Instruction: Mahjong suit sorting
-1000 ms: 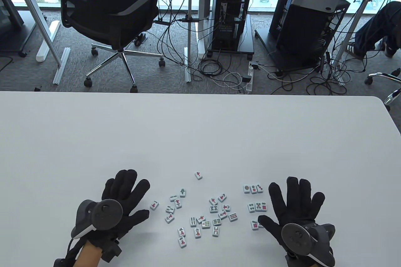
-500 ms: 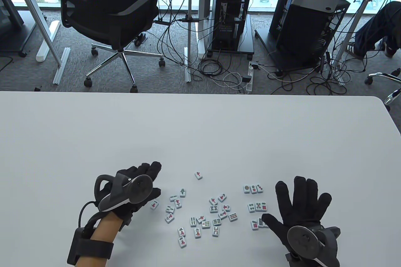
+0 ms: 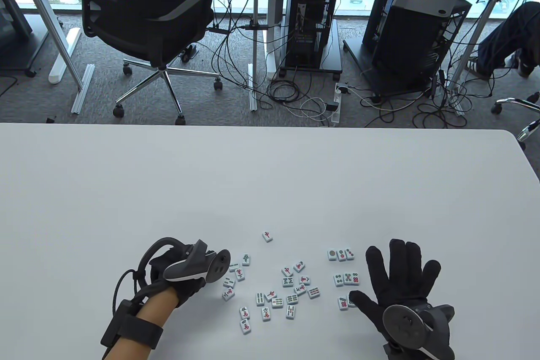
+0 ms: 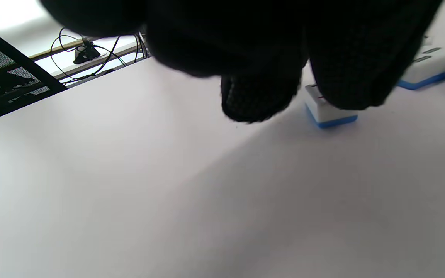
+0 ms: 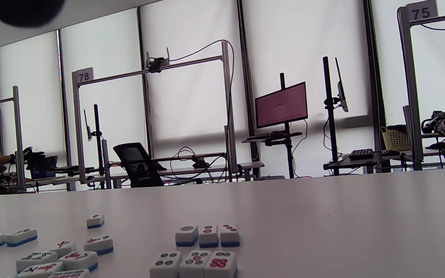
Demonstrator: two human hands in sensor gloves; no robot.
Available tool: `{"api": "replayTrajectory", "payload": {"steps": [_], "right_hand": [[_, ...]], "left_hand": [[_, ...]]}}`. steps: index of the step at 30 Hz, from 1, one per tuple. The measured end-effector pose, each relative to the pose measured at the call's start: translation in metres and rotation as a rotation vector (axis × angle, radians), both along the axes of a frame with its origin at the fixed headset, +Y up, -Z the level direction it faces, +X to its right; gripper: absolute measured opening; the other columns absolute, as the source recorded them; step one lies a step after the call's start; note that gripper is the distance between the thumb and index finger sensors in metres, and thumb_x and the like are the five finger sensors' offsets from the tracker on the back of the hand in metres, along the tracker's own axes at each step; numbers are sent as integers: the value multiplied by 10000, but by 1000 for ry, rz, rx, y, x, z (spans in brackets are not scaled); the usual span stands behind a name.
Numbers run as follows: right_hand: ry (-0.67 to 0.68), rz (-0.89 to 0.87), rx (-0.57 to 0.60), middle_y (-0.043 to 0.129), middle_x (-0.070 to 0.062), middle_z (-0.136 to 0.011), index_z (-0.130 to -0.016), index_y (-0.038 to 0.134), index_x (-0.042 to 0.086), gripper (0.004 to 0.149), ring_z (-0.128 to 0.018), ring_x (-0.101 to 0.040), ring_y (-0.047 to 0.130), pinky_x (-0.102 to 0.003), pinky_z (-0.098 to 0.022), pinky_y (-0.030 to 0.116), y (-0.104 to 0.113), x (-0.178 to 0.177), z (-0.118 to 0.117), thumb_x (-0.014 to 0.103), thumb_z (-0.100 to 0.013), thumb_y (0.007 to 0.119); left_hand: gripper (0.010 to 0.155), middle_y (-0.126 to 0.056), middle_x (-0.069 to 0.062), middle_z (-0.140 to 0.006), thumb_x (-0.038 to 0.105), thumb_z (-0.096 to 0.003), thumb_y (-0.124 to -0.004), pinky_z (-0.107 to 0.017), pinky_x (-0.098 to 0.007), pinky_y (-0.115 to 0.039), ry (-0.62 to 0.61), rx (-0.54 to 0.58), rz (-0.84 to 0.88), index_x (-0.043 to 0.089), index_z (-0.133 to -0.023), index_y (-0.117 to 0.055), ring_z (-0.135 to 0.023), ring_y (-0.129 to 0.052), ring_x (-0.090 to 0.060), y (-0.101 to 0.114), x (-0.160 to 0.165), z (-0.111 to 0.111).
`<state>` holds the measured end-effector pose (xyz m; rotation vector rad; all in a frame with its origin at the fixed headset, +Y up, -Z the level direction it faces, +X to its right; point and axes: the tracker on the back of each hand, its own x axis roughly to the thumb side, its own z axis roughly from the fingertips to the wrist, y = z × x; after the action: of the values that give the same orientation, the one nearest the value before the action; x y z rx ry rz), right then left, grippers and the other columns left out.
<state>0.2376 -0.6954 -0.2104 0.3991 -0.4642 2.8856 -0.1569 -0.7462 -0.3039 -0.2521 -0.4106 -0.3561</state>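
Fingers of the left hand curl down around 1 tile at the left edge of the scatter, seemingly pinching it, though the glove covers its face. The right hand lies flat with fingers spread, holding nothing, beside 3 rows of dot tiles on the table; its thumb touches the nearest row. Unsorted tiles lie between the hands. Risks: the thumb could nudge that row crooked, or the pinched tile could slip. Its suit is hidden.
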Motion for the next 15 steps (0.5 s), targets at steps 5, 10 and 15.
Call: {"api": "replayTrajectory", "payload": {"steps": [5,10,15], "right_hand": [[-2,0,-4,-18,-157,-1145,-1090,92,333,872,-1006,-445,-34,-768,-651,75,0,0,0,676,-455,581],[-2,-3,-12,-14,-156,-1146,-1090,88,325,876,-1009,-444,-29,-768,-653,78,0,0,-1,675,-456,583],[-2,-4,-14,-5,-158,-1147,-1090,94,324,873,-1010,-444,-22,-768,-654,86,0,0,-1,673,-456,583]], "left_hand": [[646,-1011,112,-546,485,-323,-931,-295,-346,-849,-22,-31,-34,286,-917,-770,-232,-974,-65,-13,6,0],[620,-1008,105,-569,457,-328,-929,-329,-362,-855,-38,-8,6,224,-885,-791,-271,-995,-83,-16,7,1],[624,-985,81,-595,444,-352,-904,-363,-379,-851,-44,-51,2,148,-884,-768,-315,-1000,-96,-16,8,1]]}}
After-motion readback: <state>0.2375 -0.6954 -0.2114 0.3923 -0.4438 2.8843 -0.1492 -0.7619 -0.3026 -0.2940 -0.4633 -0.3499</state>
